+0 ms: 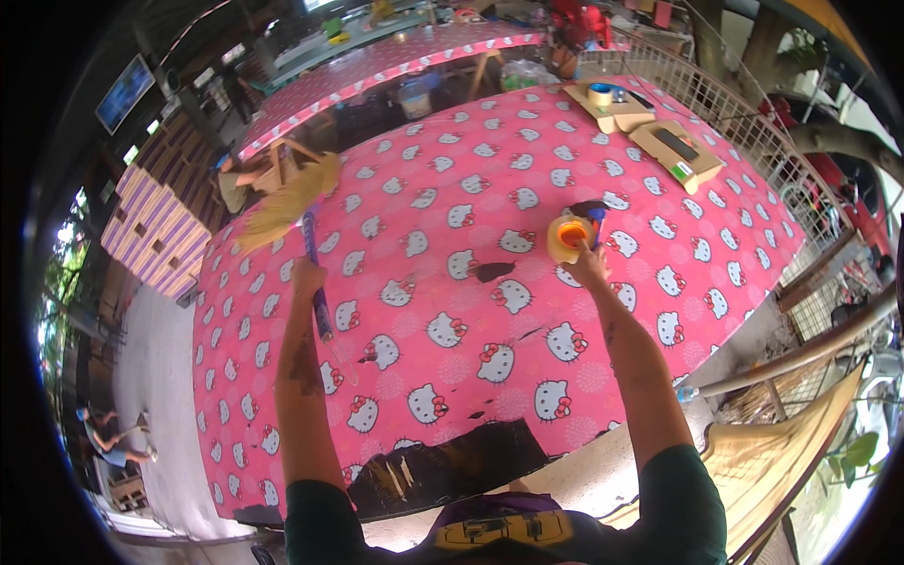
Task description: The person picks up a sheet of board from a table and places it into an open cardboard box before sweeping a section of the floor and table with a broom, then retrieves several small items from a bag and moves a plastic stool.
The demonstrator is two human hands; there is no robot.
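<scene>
My left hand [307, 276] is closed round the purple handle of a soft fibre broom [292, 200]. The broom's straw-coloured head fans out to the far left, over the left part of the table. My right hand [590, 266] grips a tape dispenser [597, 213] with a dark and blue body and a wide roll of tan tape [556, 247] on it, orange at the core. Both hands are over a large table [428, 259] covered in a pink cat-print sheet. The sheet has dark torn patches in the middle and a bare black strip at the near edge.
Opened cardboard boxes [676, 155] lie at the table's far right, beside another tape roll [600, 93]. A second pink-covered table [395, 61] stands beyond. Stacked cartons [155, 231] and a crouching person [234, 184] are on the left. A metal fence [725, 104] runs along the right.
</scene>
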